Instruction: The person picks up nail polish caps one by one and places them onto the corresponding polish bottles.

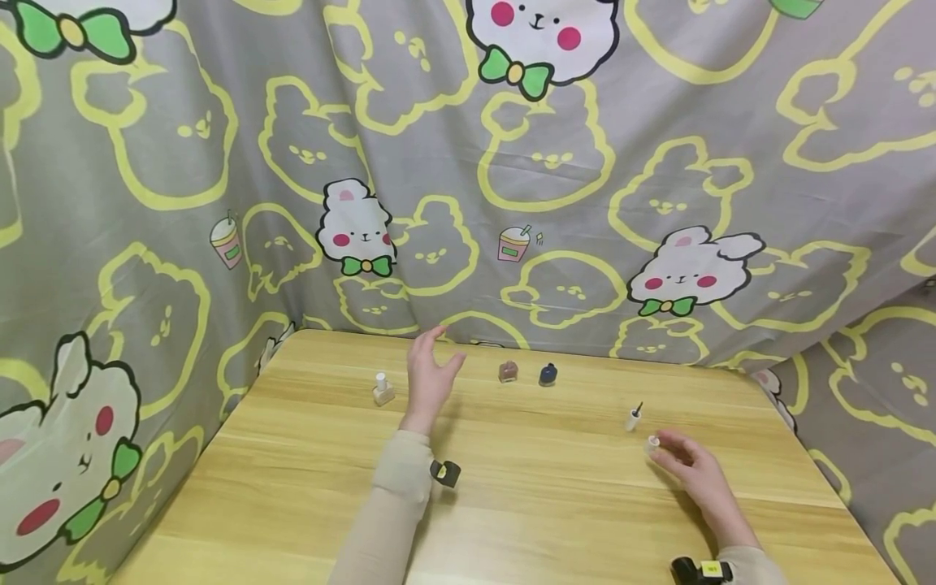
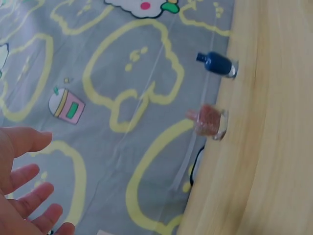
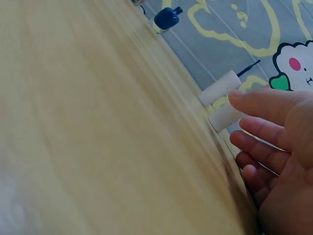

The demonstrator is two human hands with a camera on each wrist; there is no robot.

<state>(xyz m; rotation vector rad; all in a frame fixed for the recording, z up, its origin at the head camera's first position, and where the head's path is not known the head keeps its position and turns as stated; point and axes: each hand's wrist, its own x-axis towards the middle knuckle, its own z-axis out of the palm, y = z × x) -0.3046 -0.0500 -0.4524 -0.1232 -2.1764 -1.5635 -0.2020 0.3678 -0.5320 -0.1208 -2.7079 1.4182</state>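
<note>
My right hand (image 1: 691,467) pinches a white nail polish cap (image 3: 226,116) between thumb and index finger, its lower end right at the tabletop and its upper end hidden by the thumb. Beside it another white cap (image 1: 633,419) stands upside down, dark brush pointing up. My left hand (image 1: 430,375) hovers over the table's back part with fingers spread and nothing in them. Right of it are an uncapped pinkish nail polish bottle (image 1: 508,372) and an uncapped dark blue one (image 1: 548,374). To its left stands a pale nail polish bottle (image 1: 383,390), white cap on.
Everything stands on a light wood table (image 1: 526,496). A grey curtain (image 1: 431,162) with cartoon rabbits hangs close behind the table's back edge and along both sides. Each wrist wears a black camera mount (image 1: 445,473).
</note>
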